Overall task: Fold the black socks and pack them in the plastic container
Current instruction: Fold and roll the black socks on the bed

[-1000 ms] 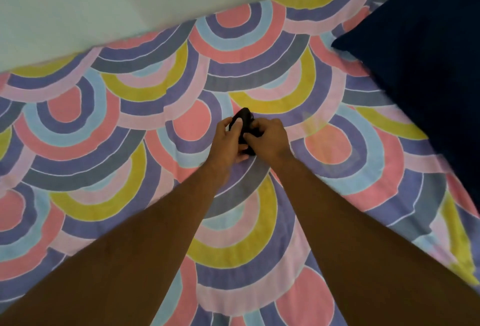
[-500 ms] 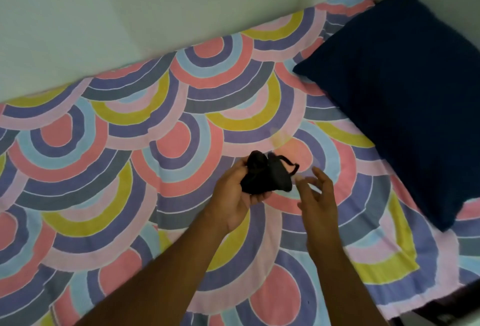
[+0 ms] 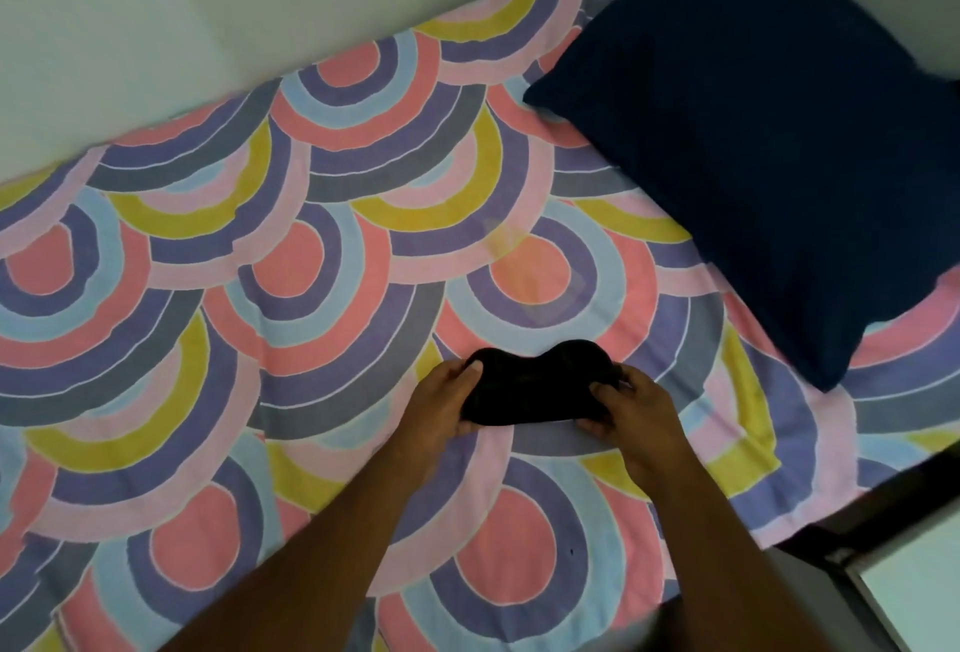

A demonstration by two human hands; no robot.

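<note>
A black sock bundle [image 3: 535, 384] is stretched sideways just above the patterned bedsheet [image 3: 291, 288], near the middle of the view. My left hand [image 3: 441, 404] grips its left end, thumb on top. My right hand [image 3: 631, 407] pinches its right end. Both forearms reach in from the bottom edge. No plastic container is in view.
A large dark blue pillow [image 3: 769, 132] lies on the bed at the upper right. A pale wall [image 3: 182, 17] runs along the bed's far side. The bed's dark frame edge [image 3: 883, 501] and a light floor corner [image 3: 914, 589] show at the lower right.
The sock was a small ball held in my left hand with my right hand apart from it. Now both hands hold it and it is spread wide. The view has shifted right.
</note>
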